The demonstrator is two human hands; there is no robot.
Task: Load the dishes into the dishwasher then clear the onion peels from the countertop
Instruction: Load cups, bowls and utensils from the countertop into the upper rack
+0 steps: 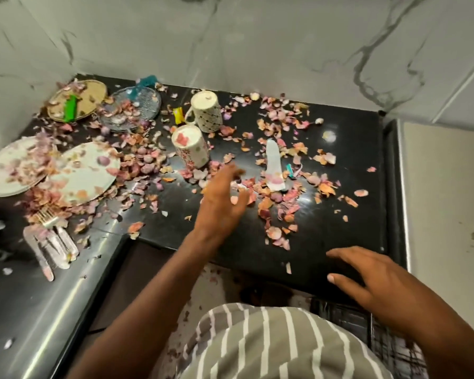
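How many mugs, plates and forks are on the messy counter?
Mugs: 2, both upside down, the dotted mug and the flowered mug.
Plates: 4, the tan plate, the glass plate, the far-left pale plate and the pale plate beside it.
Forks: 1 clear, the fork; the other cutlery is too blurred to tell.
Total: 7.

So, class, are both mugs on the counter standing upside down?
Yes: the dotted mug and the floral mug both rest rim down, bases showing upward.

I see plates [85, 173] lying left on the countertop [340, 228], two mugs [207, 110] behind centre, peels [279, 187] scattered around, forks [49, 242] front-left.
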